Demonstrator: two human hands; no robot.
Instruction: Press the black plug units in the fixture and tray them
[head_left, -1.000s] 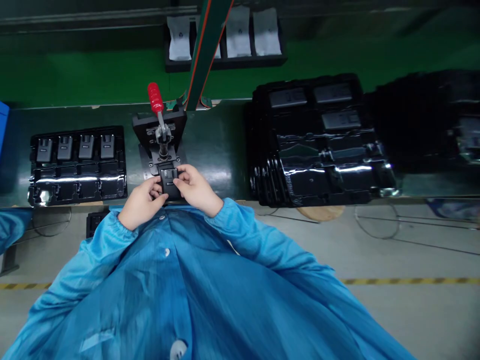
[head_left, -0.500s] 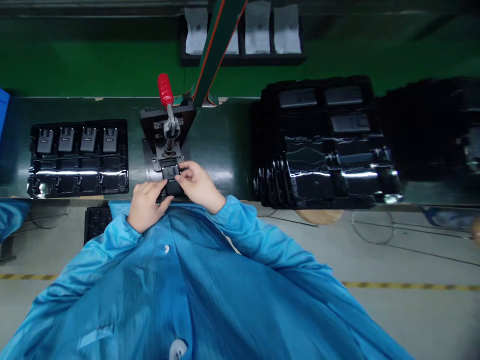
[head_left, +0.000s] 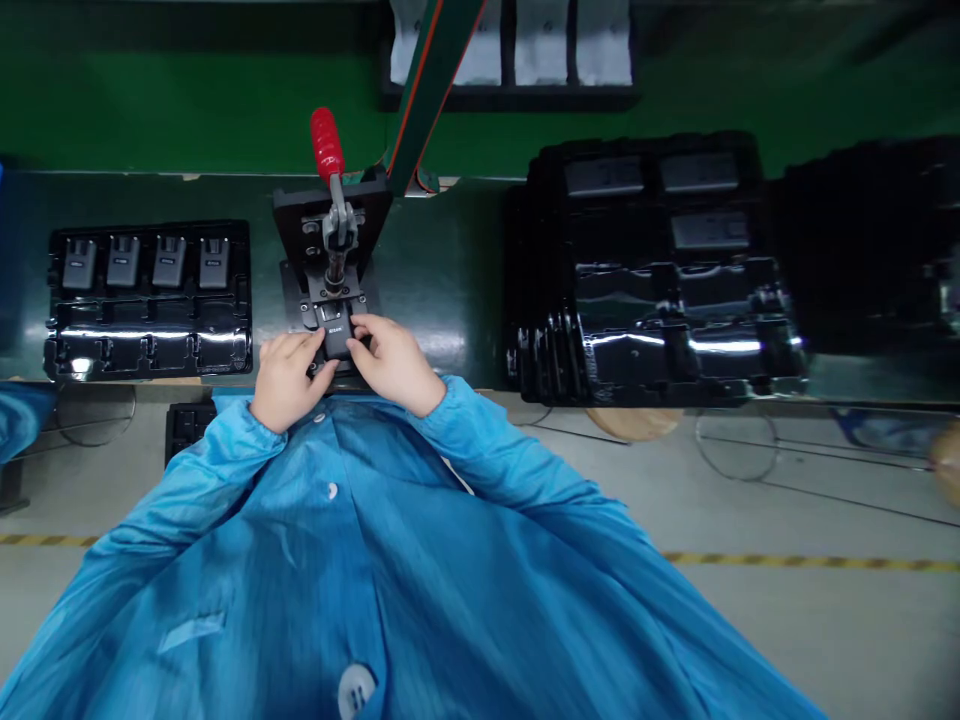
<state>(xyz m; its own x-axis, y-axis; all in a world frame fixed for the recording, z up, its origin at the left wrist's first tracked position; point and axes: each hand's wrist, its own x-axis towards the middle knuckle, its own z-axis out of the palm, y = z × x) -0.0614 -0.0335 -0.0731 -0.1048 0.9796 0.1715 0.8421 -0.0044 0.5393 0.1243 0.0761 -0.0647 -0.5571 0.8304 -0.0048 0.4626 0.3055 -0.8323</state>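
Note:
A small dark grey plastic device (head_left: 338,337) with white lettering sits at the foot of a toggle clamp fixture (head_left: 335,255). My left hand (head_left: 288,377) has its thumb and fingertips closed at the device's left side. On the opposite side, my right hand (head_left: 393,362) pinches the right edge between thumb and fingers. The clamp's red handle (head_left: 327,143) stands up, and its plunger is just behind the device. How the underside of the device meets the fixture is hidden.
To the left, a black tray (head_left: 148,350) holds several similar devices along its back row. A stack of black trays (head_left: 637,350) at the right carries three grey parts. Behind, a dark box (head_left: 517,97) contains grey packets, and a green slanted post (head_left: 431,100) rises beside the fixture.
The device appears shifted slightly and its lettering now faces up more plainly. Both hands remain at its sides. The whole view has moved a little, so the bench appears higher.

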